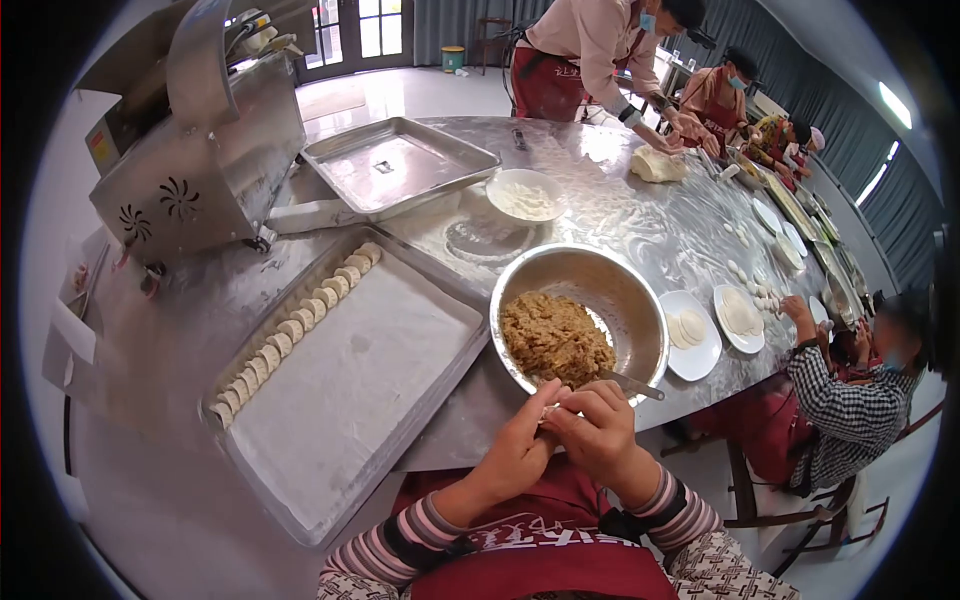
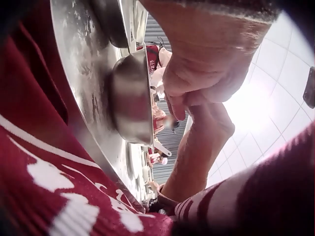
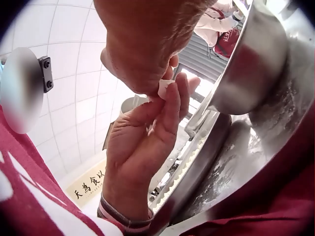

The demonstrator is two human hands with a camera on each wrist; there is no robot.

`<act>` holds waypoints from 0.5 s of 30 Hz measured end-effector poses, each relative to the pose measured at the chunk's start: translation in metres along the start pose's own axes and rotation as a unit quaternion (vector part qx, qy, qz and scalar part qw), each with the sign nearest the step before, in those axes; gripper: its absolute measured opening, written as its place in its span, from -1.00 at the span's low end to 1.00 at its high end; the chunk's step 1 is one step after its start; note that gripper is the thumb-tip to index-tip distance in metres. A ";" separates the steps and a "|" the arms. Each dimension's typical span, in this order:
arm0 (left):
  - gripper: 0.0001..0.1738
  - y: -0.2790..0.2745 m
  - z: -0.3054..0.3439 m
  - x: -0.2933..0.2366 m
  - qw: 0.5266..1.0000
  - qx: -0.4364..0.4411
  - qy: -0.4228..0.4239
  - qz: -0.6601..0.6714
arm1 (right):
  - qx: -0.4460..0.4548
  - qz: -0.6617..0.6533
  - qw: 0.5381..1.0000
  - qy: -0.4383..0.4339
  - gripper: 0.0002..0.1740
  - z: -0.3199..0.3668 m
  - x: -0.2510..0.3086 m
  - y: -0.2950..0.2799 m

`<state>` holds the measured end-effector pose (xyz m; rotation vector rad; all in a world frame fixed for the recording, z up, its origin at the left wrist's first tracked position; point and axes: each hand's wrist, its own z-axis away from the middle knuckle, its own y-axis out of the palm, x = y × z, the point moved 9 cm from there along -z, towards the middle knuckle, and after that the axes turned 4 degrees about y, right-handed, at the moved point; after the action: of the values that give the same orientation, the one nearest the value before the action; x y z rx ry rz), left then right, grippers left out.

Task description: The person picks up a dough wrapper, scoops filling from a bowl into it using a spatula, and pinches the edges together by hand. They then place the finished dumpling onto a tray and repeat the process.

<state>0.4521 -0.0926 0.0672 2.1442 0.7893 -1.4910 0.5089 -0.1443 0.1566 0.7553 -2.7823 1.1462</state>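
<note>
Work at a curved metal table (image 1: 600, 220)

We note first the table's smooth, shiny metal, streaked with dry white flour (image 1: 470, 240). On it lies a rectangular tray (image 1: 370, 365) with low raised walls and a pale, dusty floor. A deep, round metal bowl (image 1: 640, 295) holds a coarse, lumpy mound of brown filling (image 1: 552, 338). Two glossy white plates (image 1: 697, 363) bear thin, flat dough wrappers (image 1: 740, 313). Along the tray's left wall runs a single row of plump, crescent dumplings (image 1: 291, 331).

As to edges, we see the tray's near end jutting past the table's rim, with a broad stretch of tray floor to the right of the row. The bowl stands just beside the tray. The left hand (image 1: 515, 450) and right hand (image 1: 605, 435) are raised at the bowl's near rim, close together, their fingers clamped on a small white dough piece (image 3: 165, 89).

The right hand covers one end of a metal handle (image 1: 640, 387) that crosses the bowl's rim. We cannot make out the dough piece's full shape, since fingertips wrap most of it; the left wrist view hides it entirely.
</note>
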 end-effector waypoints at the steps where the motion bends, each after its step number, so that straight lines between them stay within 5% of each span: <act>1: -0.34 0.001 0.000 0.000 1.000 -0.001 0.001 0.001 | -0.003 -0.003 1.000 -0.003 -0.72 0.002 -0.001 0.000; 3: -0.48 -0.001 0.005 0.022 0.945 -0.085 -0.124 0.291 | -0.008 -0.012 1.000 0.014 -0.68 0.006 -0.007 -0.001; 5: -0.55 -0.001 0.005 0.030 0.946 -0.060 -0.149 0.280 | -0.014 -0.022 0.999 0.031 -0.64 0.005 -0.009 -0.004; 7: -0.62 0.003 0.005 0.034 0.947 -0.035 -0.174 0.269 | 0.040 -0.107 0.978 0.174 -0.66 0.002 -0.028 0.005; 10: -0.65 0.006 0.006 0.033 0.942 -0.035 -0.171 0.288 | 0.086 -0.240 0.955 0.153 -0.56 -0.012 -0.030 0.016; 15: -0.63 0.007 0.009 0.035 0.928 -0.043 -0.181 0.321 | 0.150 -0.281 0.941 0.116 -0.65 -0.005 -0.033 0.031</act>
<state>0.4600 -0.0954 0.0310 1.7311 0.0038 -1.3815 0.5238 -0.1083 0.1325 1.2397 -2.0182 1.4185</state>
